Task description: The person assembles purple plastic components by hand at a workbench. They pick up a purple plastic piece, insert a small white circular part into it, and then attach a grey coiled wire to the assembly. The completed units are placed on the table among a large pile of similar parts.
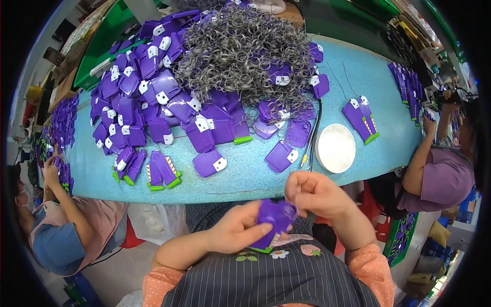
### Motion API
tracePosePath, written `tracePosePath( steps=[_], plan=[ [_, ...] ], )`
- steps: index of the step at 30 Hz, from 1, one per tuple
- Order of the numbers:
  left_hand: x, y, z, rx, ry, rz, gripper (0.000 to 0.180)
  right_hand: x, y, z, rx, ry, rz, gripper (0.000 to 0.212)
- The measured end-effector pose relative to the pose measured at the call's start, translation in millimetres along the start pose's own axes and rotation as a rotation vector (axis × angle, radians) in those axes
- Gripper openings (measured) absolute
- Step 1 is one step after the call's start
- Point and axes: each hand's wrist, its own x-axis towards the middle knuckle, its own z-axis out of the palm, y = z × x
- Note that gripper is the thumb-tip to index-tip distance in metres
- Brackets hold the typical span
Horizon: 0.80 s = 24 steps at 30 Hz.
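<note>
The left hand [238,225] is holding a flat purple plastic part with a bright green lower end [279,214] in front of a dark pinstriped fabric apron [230,281], just off the near edge of the light blue surface [243,176]. The left fingers are gripping the part at its left side, the thumb pressing across its face; the upper and right portions are projecting beyond the fingers. The right hand [319,197] is positioning its fingers, curled and narrow, at the part's upper right corner (whether they are pinching the edge or a thin item cannot be told). Beyond the hands, a shallow round white container [335,148] is resting beside a thin black cable with a yellow tip [305,159]. Farther back, a tangled heap of grey metal rings [245,48] is lying against a pile of purple plastic parts with white corners [135,94].
</note>
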Motion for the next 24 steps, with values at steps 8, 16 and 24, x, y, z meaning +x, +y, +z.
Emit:
tracePosePath(
  steps=[8, 16, 24],
  plan=[
    [0, -18, 4, 0.943, 0.646, 0.424, 0.032, 26, 40, 39, -0.699, 0.344, -0.609, 0.024],
    [-2, -34, -3, 0.751, 0.67, 0.43, 0.032, 35, 51, 44, -0.815, 0.423, -0.69, 0.021],
    [1, -34, 3, 0.23, 0.656, 0.39, 0.033, 45, 57, 53, -0.937, 0.528, -0.707, 0.017]
  ],
)
